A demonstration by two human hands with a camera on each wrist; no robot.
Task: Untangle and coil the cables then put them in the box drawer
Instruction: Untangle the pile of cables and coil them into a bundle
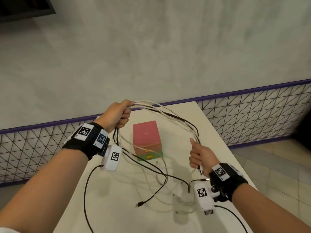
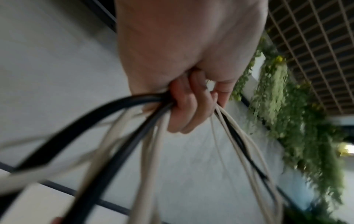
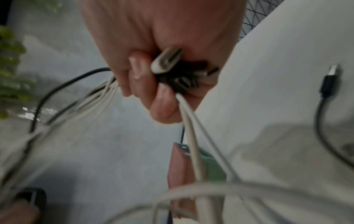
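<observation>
Cables between my hands, box below.
The cables [image 1: 168, 113] span from my left hand [image 1: 117, 115] to my right hand [image 1: 200, 155]; the box [image 1: 147, 140] sits on the worktop [image 1: 117, 207] between them.

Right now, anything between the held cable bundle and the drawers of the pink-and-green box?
Yes. Both drawers of the pink-and-green box look shut. Loose white and black cable strands trail over the white table before them. The left hand and right hand grip the uncoiled bundle.
</observation>
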